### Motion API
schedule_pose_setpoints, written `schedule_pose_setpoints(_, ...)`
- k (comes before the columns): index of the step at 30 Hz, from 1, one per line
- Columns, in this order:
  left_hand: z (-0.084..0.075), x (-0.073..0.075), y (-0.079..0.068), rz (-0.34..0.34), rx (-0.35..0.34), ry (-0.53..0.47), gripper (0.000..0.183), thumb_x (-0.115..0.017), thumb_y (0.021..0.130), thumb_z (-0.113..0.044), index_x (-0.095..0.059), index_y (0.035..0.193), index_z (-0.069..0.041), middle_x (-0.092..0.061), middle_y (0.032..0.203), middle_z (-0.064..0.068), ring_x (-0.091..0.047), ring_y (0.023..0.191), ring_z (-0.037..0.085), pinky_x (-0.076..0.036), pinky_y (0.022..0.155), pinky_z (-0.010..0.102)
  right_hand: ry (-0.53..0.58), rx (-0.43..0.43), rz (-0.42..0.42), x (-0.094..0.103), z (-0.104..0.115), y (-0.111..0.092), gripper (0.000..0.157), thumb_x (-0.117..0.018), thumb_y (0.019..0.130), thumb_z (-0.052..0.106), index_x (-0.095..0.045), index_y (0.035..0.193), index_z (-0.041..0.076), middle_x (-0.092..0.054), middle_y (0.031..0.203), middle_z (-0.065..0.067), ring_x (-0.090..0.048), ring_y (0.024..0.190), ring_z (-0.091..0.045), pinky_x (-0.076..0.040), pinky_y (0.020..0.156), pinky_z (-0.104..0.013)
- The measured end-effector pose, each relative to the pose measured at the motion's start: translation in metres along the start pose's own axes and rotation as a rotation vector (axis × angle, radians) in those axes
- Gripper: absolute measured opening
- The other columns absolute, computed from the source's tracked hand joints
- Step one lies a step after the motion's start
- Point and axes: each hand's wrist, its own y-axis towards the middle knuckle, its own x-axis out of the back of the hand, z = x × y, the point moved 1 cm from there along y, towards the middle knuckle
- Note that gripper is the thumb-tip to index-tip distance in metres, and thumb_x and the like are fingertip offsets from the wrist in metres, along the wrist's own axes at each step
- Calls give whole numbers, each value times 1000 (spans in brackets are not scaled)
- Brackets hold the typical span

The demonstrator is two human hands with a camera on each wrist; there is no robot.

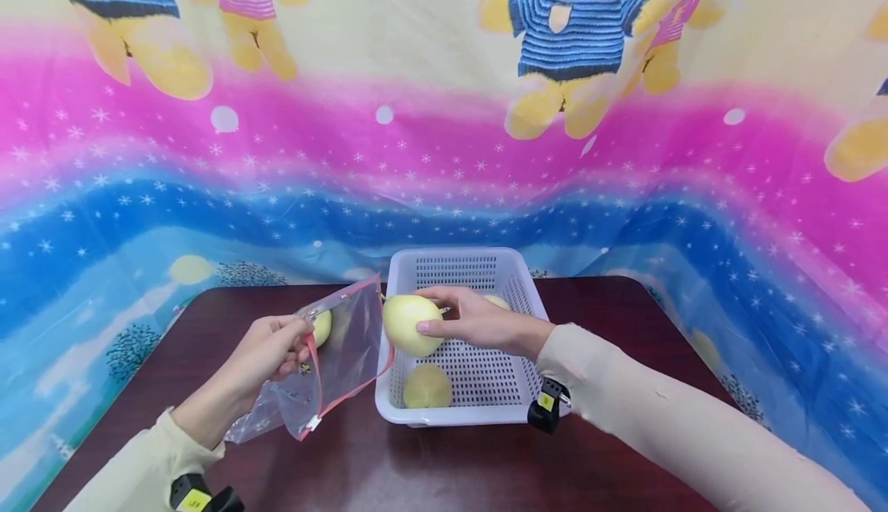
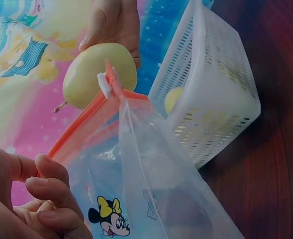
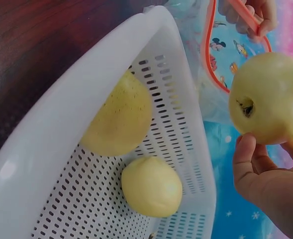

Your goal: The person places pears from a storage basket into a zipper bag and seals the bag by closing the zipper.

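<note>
So in the head view, lower middle of the frame, the right hand (image 1: 479, 318) has a pale yellow-green pear (image 1: 412, 325) held between thumb and fingers. It's right by the mouth of a clear zip bag (image 1: 354, 342) with reddish trim, over the left side of a white basket (image 1: 472, 417); can't tell if pear and bag actually touch. The left hand (image 1: 274, 350), lower left of centre, pinches the bag's trim, thumb against curled fingers, and the mouth gapes open. Another yellowish fruit (image 1: 321, 329) shows by those fingers, no idea whether it's inside the bag or behind it. Right wrist view has two more in the basket: a bigger speckled fruit (image 3: 124, 119) left of centre and a paler fruit (image 3: 151, 186) lower middle. Everything's on a dark reddish table (image 1: 624, 319), with a cartoon bear cloth (image 1: 430, 57) filling the top of the head view.
</note>
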Motion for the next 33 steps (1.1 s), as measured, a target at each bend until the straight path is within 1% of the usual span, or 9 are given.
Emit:
schedule_pose_setpoints(3, 0, 0, 0, 1, -1, -3, 28, -48, 101, -18, -62, 78, -9, -53, 59, -6, -39, 47, 5, -32, 48, 20, 10, -6, -1, -3, 3, 0, 54, -65, 97, 23, -49, 148, 14, -58, 135, -13, -55, 121, -24, -50, 96, -37)
schedule_pose_setpoints(7, 0, 0, 0, 1, 1, 3, 27, -49, 101, -18, -63, 80, -8, -53, 59, -6, -39, 47, 4, -32, 47, 20, 40, -6, 4, -8, 6, 1, 54, -65, 97, 20, -49, 148, 12, -58, 134, -15, -59, 114, -22, -52, 92, -32)
schedule_pose_setpoints(11, -1, 0, 0, -2, 8, 12, 27, -48, 101, -18, -63, 81, -8, -53, 59, -5, -39, 47, 5, -32, 47, 20, 55, -3, 16, -13, 8, 2, 55, -65, 97, 19, -49, 148, 10, -58, 133, -16, -62, 110, -21, -54, 89, -30)
schedule_pose_setpoints(20, -3, -1, 0, 5, 5, 13, 28, -47, 101, -18, -63, 81, -6, -52, 59, -5, -39, 46, 5, -32, 47, 19, 47, 26, 30, -20, 9, 5, 53, -66, 96, 21, -51, 146, 12, -60, 131, -12, -64, 108, -20, -52, 93, -30)
schedule_pose_setpoints(27, -2, -2, 1, 3, 24, 10, 28, -47, 101, -19, -61, 80, -7, -52, 59, -5, -38, 47, 5, -31, 47, 19, 32, 70, 33, -28, 13, 7, 52, -65, 97, 20, -52, 146, 11, -61, 133, -12, -62, 114, -19, -51, 98, -31)
schedule_pose_setpoints(33, 0, -6, 5, 11, 21, 9, 25, -48, 100, -19, -60, 81, -9, -51, 59, -6, -38, 46, 4, -31, 47, 20, 25, 58, 14, -34, 14, 10, 52, -65, 97, 21, -51, 147, 13, -62, 133, -11, -63, 112, -17, -51, 98, -30)
